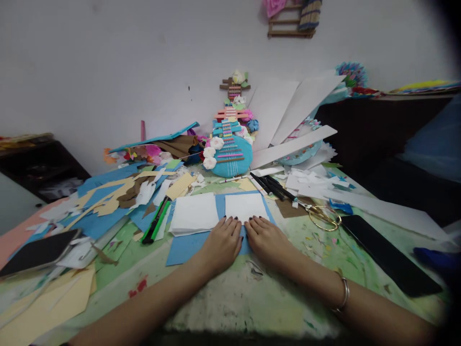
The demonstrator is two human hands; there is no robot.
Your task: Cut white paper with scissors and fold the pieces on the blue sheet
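Laying the left hand (224,244) palm down here, with fingers straight and close together, flat rather than pinching. Matching it with the right hand (265,240), also palm down, also with fingers close, and leaving just a narrow gap between the two. Lining up the fingertips of both along the near edge of a square of white paper (245,203), sitting straight ahead! Showing a blue sheet (187,252) beneath it, spreading out around the hands. Wearing a metal bangle (345,294) on the right wrist.

Looking just left, finding a white paper stack (194,215) on that same blue sheet. Spotting a slanting green and black tool (156,221) beside it, then a big spill of paper scraps (118,199). Swinging right, meeting black markers (274,189) in a bunch, gold-handled scissors (308,207) near them, and a long black slab (391,254) beyond. Taking in the green, stained surface (201,302) under it all. Facing, at the back, a round blue craft piece (234,166) with white flowers (209,152), before the wall (144,67).
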